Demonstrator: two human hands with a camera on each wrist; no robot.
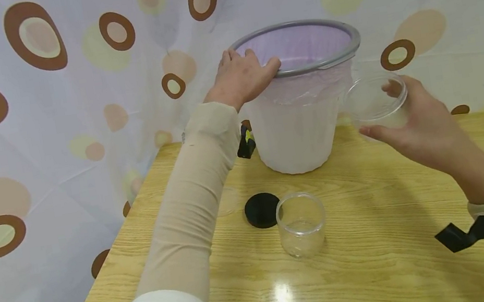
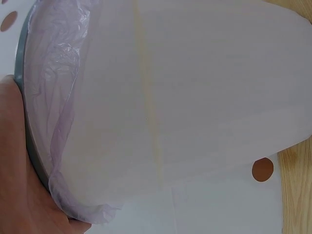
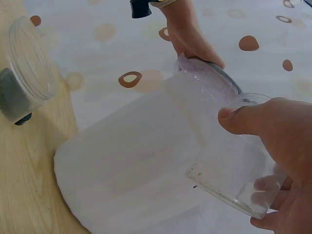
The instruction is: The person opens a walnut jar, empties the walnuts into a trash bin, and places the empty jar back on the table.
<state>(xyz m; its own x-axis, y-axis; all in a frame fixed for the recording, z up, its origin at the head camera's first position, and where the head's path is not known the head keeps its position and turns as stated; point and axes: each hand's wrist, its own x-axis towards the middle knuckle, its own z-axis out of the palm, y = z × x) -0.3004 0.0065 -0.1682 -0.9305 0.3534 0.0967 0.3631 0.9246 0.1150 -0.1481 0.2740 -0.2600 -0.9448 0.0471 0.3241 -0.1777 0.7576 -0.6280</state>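
A white trash bin [image 1: 299, 136] with a grey rim and a thin purple liner [image 1: 301, 46] stands at the back of the table. My left hand [image 1: 241, 74] grips its rim at the near left, thumb along the edge; the liner's crumpled overhang [image 2: 61, 97] shows beside that hand in the left wrist view. To the right of the bin, my right hand [image 1: 427, 121] holds a clear jar [image 1: 374, 103] without a lid, raised over the table. Small dark specks show near the base of this jar [image 3: 229, 170] in the right wrist view.
A second clear jar [image 1: 304, 239] stands open on the wooden table [image 1: 382, 255], close beside a round black lid [image 1: 262, 210]. A faint transparent disc [image 1: 229, 200] lies left of the lid, near my left sleeve. A patterned curtain [image 1: 60, 174] hangs behind and to the left.
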